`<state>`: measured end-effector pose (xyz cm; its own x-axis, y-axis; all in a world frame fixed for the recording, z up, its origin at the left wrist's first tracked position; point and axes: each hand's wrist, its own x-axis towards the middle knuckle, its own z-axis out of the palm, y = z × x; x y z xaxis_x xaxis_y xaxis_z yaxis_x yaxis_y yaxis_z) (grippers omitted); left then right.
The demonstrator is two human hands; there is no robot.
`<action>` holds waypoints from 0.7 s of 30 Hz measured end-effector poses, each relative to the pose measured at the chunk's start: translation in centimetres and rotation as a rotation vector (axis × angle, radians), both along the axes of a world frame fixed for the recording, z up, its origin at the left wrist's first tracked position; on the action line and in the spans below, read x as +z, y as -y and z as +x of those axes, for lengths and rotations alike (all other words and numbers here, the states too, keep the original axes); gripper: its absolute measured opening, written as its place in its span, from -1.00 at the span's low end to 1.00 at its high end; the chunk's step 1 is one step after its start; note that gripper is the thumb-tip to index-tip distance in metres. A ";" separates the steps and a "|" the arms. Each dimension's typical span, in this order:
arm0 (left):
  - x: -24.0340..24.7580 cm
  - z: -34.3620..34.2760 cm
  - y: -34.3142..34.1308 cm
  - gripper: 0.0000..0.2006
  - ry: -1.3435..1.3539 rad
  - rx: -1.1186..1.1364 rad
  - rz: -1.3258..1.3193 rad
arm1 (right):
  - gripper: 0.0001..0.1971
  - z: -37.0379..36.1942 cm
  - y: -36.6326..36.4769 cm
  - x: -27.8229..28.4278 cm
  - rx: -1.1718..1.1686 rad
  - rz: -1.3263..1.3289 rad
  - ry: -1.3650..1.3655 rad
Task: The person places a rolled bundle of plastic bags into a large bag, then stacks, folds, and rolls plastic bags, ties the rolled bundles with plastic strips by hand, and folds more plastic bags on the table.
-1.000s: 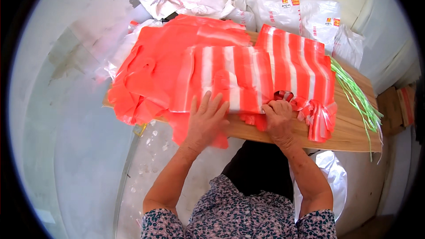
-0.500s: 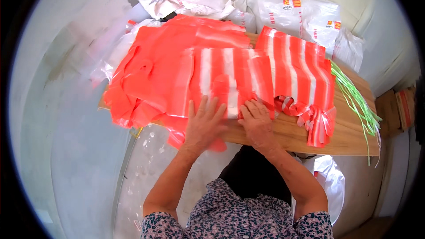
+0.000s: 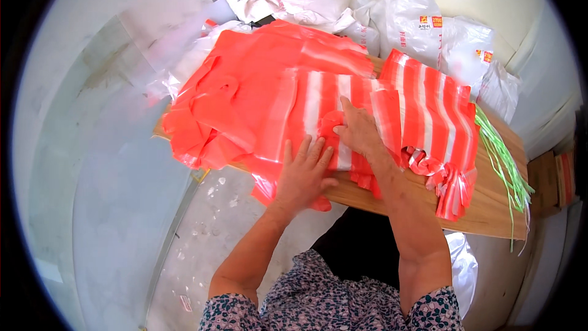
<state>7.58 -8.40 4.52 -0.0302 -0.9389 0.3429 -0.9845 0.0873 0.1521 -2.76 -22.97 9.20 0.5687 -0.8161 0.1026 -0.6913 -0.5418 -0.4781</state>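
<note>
A red-and-white striped plastic bag (image 3: 311, 107) lies on the wooden table in front of me, overlapping a spread of mostly plain red plastic bags (image 3: 254, 95). My left hand (image 3: 306, 178) rests flat near the striped bag's front edge, fingers spread and holding nothing. Farther in, my right hand (image 3: 361, 132) touches the same bag with its index finger stretched out and the other fingers partly bent. A crumpled red fold (image 3: 331, 124) sits beside that hand. To the right is a striped stack of bags (image 3: 432, 110), its near end gathered and hanging toward the table's front edge.
Green plastic strings (image 3: 499, 153) hang over the right end of the wooden table (image 3: 490, 208). Full white sacks (image 3: 413, 27) stand along the wall behind it. A white plastic bag (image 3: 462, 270) is below the table on the right; cardboard boxes (image 3: 544, 178) are at far right.
My right hand has moved from the bag's front edge farther onto it, index finger now extended. My left hand stays near the edge, fingers spread. The whole view has shifted slightly.
</note>
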 end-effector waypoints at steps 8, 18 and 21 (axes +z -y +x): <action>-0.4 -0.1 0.4 -0.32 -0.032 0.021 -0.064 | -0.70 -1.0 -0.3 -2.4 0.030 -0.146 0.401; -0.4 1.0 -0.2 -0.33 -0.048 0.099 -0.162 | -0.80 -1.3 -1.8 -2.2 -0.051 -0.590 0.546; -0.5 2.3 0.1 -0.32 -0.014 0.194 -0.208 | -0.80 0.6 -1.5 0.2 -0.122 -0.624 0.667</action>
